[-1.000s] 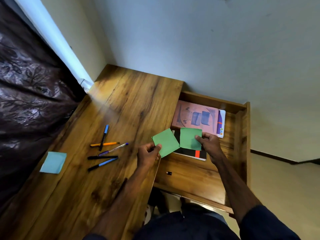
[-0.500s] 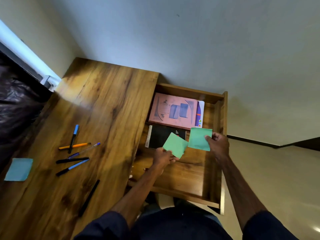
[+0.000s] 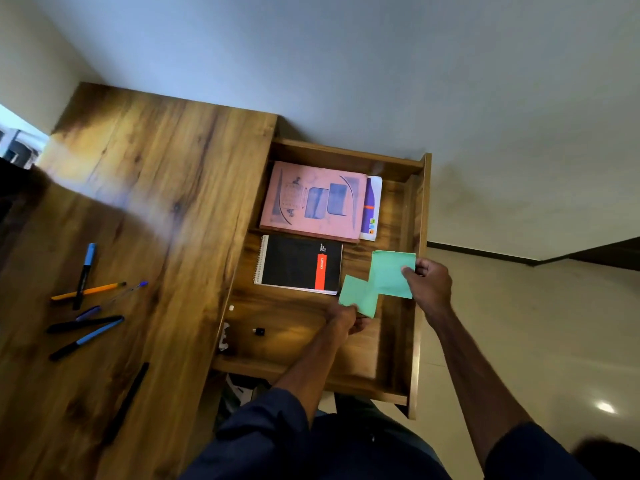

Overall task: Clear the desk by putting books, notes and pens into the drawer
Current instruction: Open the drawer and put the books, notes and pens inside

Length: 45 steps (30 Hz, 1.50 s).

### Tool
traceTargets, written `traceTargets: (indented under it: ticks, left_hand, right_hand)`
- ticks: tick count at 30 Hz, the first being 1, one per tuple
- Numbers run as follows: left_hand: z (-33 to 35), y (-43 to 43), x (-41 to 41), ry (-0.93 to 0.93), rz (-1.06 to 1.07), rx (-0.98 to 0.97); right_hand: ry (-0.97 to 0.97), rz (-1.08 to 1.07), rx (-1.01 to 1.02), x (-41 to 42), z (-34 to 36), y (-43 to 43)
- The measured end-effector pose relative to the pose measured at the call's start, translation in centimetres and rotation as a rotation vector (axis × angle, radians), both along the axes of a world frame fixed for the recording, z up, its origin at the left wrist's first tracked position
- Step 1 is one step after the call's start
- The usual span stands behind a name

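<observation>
1. Over the open drawer (image 3: 420,216), the left hand (image 3: 344,320) and right hand (image 3: 429,284) each pinch a green note (image 3: 391,273), ready to drop.
2. Books (image 3: 311,200) already lie inside.
3. Pens (image 3: 86,292) wait on the bench (image 3: 138,168).

The left hand (image 3: 346,320) is blurred, and its fingertips are hidden under the lower green note (image 3: 358,296), whose far corner slips beneath the upper green note (image 3: 393,273). A book (image 3: 372,206) lies mostly hidden under the pink book (image 3: 311,200). At 9 o'clock the tabletop (image 3: 145,188) runs off the frame. Small bits (image 3: 258,331) on the drawer (image 3: 414,341) floor are too small to tell.
</observation>
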State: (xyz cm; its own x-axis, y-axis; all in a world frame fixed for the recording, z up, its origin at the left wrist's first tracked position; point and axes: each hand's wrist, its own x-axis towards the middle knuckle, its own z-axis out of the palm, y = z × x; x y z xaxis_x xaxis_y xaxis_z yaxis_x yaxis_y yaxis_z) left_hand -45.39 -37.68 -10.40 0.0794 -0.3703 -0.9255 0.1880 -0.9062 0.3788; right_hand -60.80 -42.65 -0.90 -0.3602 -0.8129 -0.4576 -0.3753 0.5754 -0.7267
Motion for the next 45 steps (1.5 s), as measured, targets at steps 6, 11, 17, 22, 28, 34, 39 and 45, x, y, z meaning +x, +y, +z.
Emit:
traceTargets:
  ticks: [6, 11, 17, 22, 28, 34, 39, 45]
  left_hand:
    - [-0.4, 0.2, -0.3, -0.270, -0.181, -0.040]
    - [-0.8, 0.6, 0.4, -0.356, -0.388, -0.066]
    - [-1.4, 2.1, 1.2, -0.676, -0.807, -0.529]
    - [-2.2, 2.4, 1.2, -0.676, -1.053, -0.697]
    - [-2.7, 2.2, 1.0, -0.689, -1.272, -0.707]
    - [-2.7, 2.1, 0.7, -0.653, -1.307, -0.664]
    - [-2.0, 1.9, 0.6, -0.617, -1.316, -0.613]
    - [-1.2, 1.7, 0.7, -0.604, -1.339, -0.586]
  right_hand:
    - [0.082, 0.124, -0.010, 0.9, -0.5, -1.4]
    - [0.147, 0.135, 0.017, 2.5, -1.4, -4.1]
    - [0.224, 0.107, 0.093, 4.5, -4.8, -5.8]
    - [0.424, 0.234, 0.159, 5.3, -6.6, -5.7]
    - [0.593, 0.602, 0.129, 5.7, -9.9, -3.0]
    - [0.615, 0.786, 0.252, 5.4, -11.4, -1.2]
    - [0.639, 0.804, 0.255, 5.6, -11.6, -1.1]
    - [0.649, 0.799, 0.233, 5.7, -12.4, -1.0]
